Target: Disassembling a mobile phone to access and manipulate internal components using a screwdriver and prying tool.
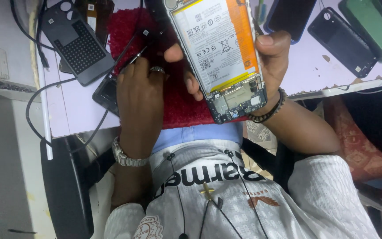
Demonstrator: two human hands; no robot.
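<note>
Above the red mat — opened phone, battery exposed

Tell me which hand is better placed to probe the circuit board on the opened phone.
Probably the left hand: it grips a thin dark metal tool beside the opened white-battery phone. The right hand is busy, its fingers wrapped around that phone, holding it up.

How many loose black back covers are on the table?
2. One black back cover lies upper left of the left hand; another lies upper right, beside a green case. Others may be hidden.
</note>
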